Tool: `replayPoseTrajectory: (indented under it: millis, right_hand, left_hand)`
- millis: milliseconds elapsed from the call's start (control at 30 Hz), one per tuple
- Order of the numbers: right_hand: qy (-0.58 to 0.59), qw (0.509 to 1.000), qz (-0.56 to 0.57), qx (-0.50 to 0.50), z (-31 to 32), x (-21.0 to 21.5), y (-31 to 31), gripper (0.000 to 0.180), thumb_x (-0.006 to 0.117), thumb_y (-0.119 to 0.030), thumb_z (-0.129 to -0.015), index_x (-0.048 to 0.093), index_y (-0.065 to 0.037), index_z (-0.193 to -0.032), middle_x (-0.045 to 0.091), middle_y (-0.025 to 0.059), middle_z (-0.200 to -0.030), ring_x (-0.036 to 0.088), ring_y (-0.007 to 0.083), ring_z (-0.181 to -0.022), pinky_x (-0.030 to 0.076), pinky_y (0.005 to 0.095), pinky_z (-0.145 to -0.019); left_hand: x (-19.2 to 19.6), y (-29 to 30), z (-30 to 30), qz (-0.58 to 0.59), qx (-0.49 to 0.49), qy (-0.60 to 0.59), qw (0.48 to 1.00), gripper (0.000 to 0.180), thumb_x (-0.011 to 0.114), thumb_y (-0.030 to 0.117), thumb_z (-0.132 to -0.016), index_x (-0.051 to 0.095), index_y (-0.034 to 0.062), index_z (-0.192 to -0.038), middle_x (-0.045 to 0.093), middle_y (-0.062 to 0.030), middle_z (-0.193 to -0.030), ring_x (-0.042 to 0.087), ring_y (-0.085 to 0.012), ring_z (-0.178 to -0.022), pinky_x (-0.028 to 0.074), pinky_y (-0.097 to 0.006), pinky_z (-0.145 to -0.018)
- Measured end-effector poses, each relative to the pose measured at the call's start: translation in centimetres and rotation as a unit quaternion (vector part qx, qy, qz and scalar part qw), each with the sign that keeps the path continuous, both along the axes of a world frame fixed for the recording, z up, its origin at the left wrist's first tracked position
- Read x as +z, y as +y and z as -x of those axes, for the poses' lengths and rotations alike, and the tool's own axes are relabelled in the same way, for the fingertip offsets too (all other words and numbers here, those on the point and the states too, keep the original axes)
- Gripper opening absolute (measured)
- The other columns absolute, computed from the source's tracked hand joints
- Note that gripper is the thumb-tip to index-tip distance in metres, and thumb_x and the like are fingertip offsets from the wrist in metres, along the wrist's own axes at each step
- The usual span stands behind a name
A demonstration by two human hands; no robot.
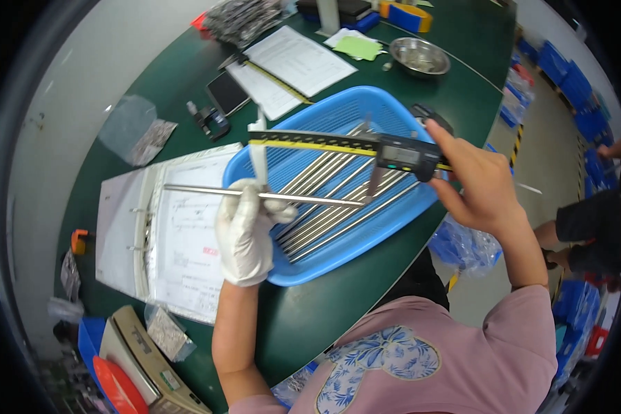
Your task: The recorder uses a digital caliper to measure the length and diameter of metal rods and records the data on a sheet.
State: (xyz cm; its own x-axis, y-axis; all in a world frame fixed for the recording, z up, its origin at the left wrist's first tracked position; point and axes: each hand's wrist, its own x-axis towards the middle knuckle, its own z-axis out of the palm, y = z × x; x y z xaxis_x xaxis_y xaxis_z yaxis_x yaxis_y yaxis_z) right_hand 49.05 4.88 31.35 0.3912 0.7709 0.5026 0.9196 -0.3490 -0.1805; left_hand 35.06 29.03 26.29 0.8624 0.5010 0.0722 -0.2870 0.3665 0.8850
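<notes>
My left hand (243, 238), in a white glove, is closed around a thin metal rod (317, 201) held nearly level over a blue plastic basket (283, 277). My bare right hand (481, 178) grips a digital caliper (324, 143) by its display end. The caliper's jaws are set wide apart; one comes down by my gloved fingers, the other close to the rod's right end. Whether either jaw touches the rod I cannot tell. Several similar metal rods (324, 219) lie side by side in the basket, below both hands.
Left of the basket lies an open ring binder (186, 238). Beyond are a micrometer (207, 120), a phone (228, 93), paper sheets (303, 58) and a metal bowl (421, 56). A scale (141, 355) stands near left. Another person (590, 228) is at the right.
</notes>
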Motion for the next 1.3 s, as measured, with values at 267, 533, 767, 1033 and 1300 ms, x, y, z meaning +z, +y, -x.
replayPoseTrajectory:
  millis: [267,533,767,1033,1300]
  right_hand:
    - [0.014,0.999,-0.031,0.012,-0.08,-0.84,-0.03,0.065,0.062,-0.006,-0.062,0.040,-0.001,-0.122,0.056,0.0127,-0.078,0.054,0.0265,-0.061,0.042,0.0312,-0.052]
    - [-0.006,1.000,-0.024,-0.011,0.08,-0.61,0.07,0.061,0.063,-0.007,-0.063,0.043,0.000,-0.120,0.056,0.0137,-0.076,0.054,0.0252,-0.058,0.042,0.0304,-0.052]
    - [-0.018,0.999,-0.033,0.001,-0.06,-0.62,0.11,0.059,0.063,-0.009,-0.064,0.044,0.001,-0.119,0.055,0.0136,-0.075,0.054,0.0247,-0.057,0.042,0.0303,-0.052]
    - [-0.032,0.999,-0.030,0.002,-0.12,-0.75,-0.01,0.059,0.063,-0.010,-0.066,0.043,0.001,-0.120,0.056,0.0141,-0.077,0.055,0.0246,-0.060,0.043,0.0304,-0.053]
    - [-0.041,0.999,-0.016,0.006,0.00,-0.11,-0.32,0.056,0.062,-0.008,-0.065,0.045,0.002,-0.117,0.054,0.0122,-0.072,0.053,0.0223,-0.055,0.041,0.0283,-0.049]
  left_hand:
    - [-0.32,0.32,0.26,0.003,-0.018,-0.011,1.000,0.020,0.045,0.021,-0.088,0.046,0.0014,-0.093,0.058,-0.0117,-0.073,0.060,-0.0192,-0.066,0.049,-0.028,-0.061]
    - [-0.17,0.32,0.29,0.003,-0.023,-0.008,1.000,0.021,0.044,0.022,-0.089,0.047,0.0016,-0.093,0.059,-0.0120,-0.074,0.060,-0.0190,-0.066,0.049,-0.028,-0.061]
    - [-0.24,0.39,0.19,0.012,-0.026,-0.015,0.999,0.021,0.045,0.022,-0.088,0.047,0.0021,-0.094,0.059,-0.0119,-0.074,0.060,-0.0193,-0.067,0.050,-0.028,-0.062]
    - [-0.32,0.41,0.16,0.010,-0.027,-0.015,0.999,0.020,0.045,0.022,-0.088,0.046,0.0029,-0.094,0.059,-0.0120,-0.075,0.060,-0.0191,-0.068,0.050,-0.027,-0.062]
    - [-0.41,0.23,0.19,0.004,-0.026,-0.025,0.999,0.020,0.045,0.021,-0.088,0.046,0.0021,-0.093,0.058,-0.0124,-0.074,0.060,-0.0198,-0.068,0.050,-0.028,-0.063]
